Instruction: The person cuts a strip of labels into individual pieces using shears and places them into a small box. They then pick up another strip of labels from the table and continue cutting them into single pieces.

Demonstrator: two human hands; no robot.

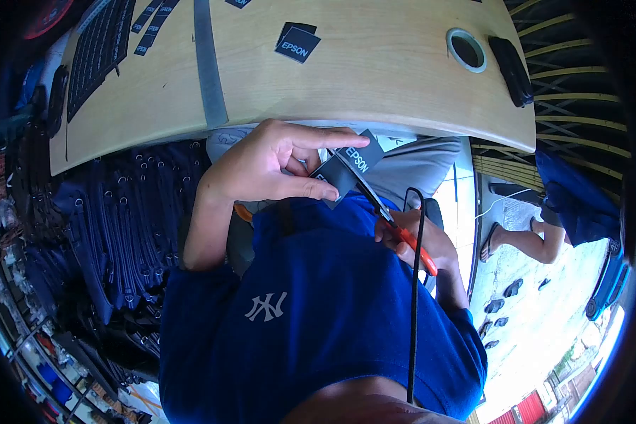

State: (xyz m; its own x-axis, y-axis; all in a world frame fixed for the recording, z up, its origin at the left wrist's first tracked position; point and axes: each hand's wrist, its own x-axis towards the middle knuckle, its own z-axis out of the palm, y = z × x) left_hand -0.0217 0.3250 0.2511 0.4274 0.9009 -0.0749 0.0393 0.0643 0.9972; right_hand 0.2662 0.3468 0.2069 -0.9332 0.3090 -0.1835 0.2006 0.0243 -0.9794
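Note:
My left hand [272, 161] pinches a dark label strip [357, 157] printed with white EPSON lettering, thumb and fingers at its edges. In my right hand [434, 237] are scissors [411, 244] with orange-red handles. Their blades reach up to the strip and lie across it between two printed parts. How far the blades are apart is hard to make out. Both hands are above my lap, in front of the table edge. Two dark cut labels [297, 44], one partly over the other, lie on the table, the upper one reading EPSON.
On the wooden table [374, 85] are a tape roll [466, 51], a black case-like object [511, 71], a grey band [208, 63] and a label sheet [100, 53]. Navy straps [131, 226] hang at left. A black cord [414, 311] hangs before my shirt. Another person's leg [523, 244] shows at right.

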